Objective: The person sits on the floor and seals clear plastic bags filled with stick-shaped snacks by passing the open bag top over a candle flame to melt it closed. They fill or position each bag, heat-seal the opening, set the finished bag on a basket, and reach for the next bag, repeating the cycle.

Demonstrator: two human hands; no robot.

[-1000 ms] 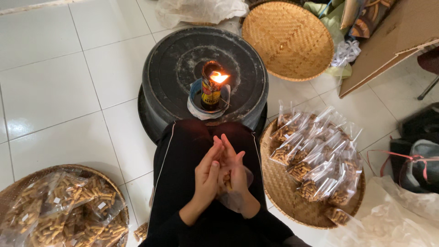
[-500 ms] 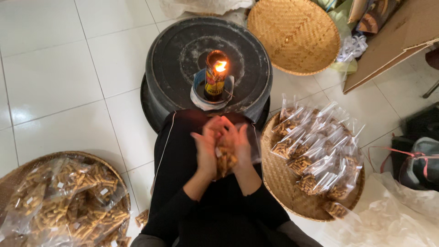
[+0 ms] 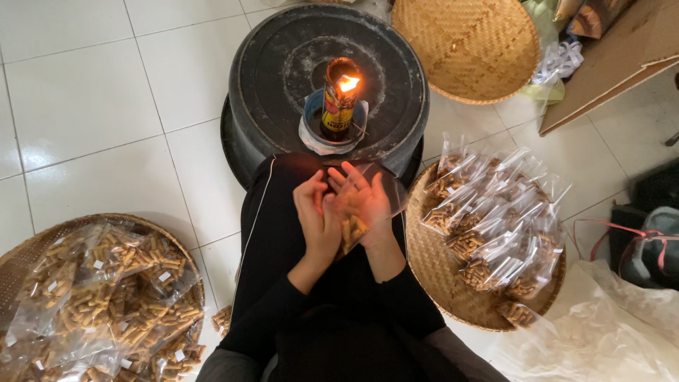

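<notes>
My left hand (image 3: pixel 316 218) and my right hand (image 3: pixel 363 200) meet in front of me over my black-clad lap. Between them they hold a small clear plastic bag of brown stick snacks (image 3: pixel 351 230), its open top rising toward the flame. A lit oil lamp made from a bottle (image 3: pixel 338 99) stands in a small blue dish (image 3: pixel 311 110) on an upturned black basin (image 3: pixel 283 64), just beyond my fingertips.
A woven tray (image 3: pixel 424 262) at my right holds several filled clear snack bags (image 3: pixel 488 219). At the lower left another woven tray (image 3: pixel 21 247) carries a big clear bag of loose snacks (image 3: pixel 106 304). An empty woven tray (image 3: pixel 467 42) lies at the top right, beside a cardboard sheet (image 3: pixel 608 64). White plastic (image 3: pixel 608 339) is spread at the lower right.
My hands went from pressed flat together, low on my lap, to holding the snack bag up nearer the flame. The view shifted slightly closer to the lamp.
</notes>
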